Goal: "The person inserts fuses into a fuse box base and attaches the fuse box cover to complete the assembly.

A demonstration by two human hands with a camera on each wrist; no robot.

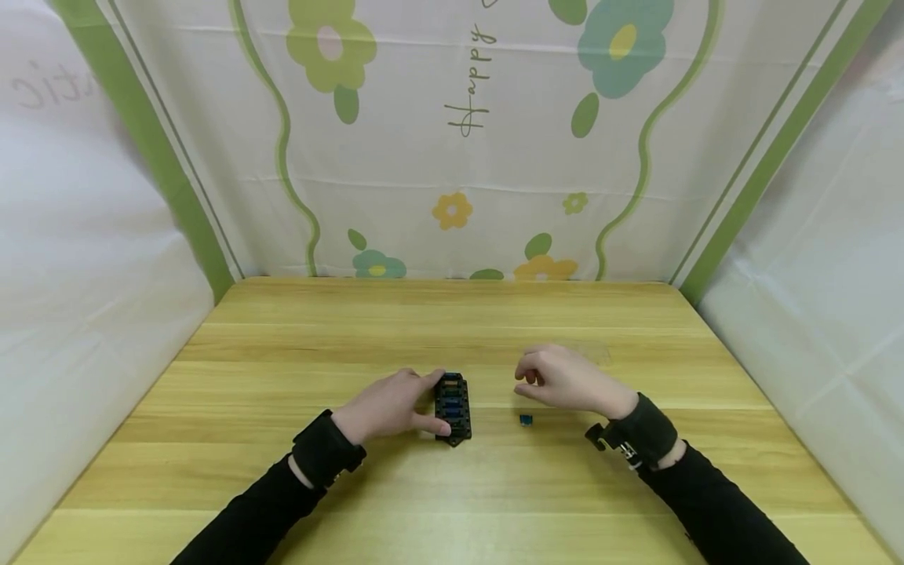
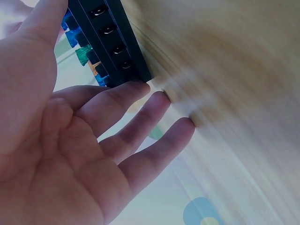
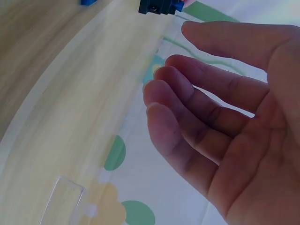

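A black slotted holder (image 1: 464, 408) with small blue, green and orange pieces in its row of slots lies on the table, left of the right hand. My left hand (image 1: 391, 408) grips it between thumb at the near end and index finger at the far end. In the left wrist view the other fingers of that hand (image 2: 93, 140) stretch out beside the holder's dark side wall (image 2: 112, 40). My right hand (image 1: 568, 380) hovers with loosely bent fingers and holds nothing. A small blue piece (image 1: 526, 421) lies on the table just in front of it.
A thin clear plastic piece (image 3: 61, 201) lies on the table beyond the right hand, faint in the head view. The wooden table (image 1: 452, 314) meets a flower-printed cloth (image 1: 402, 157) at the back, and white cloth (image 1: 833, 314) hangs at both sides.
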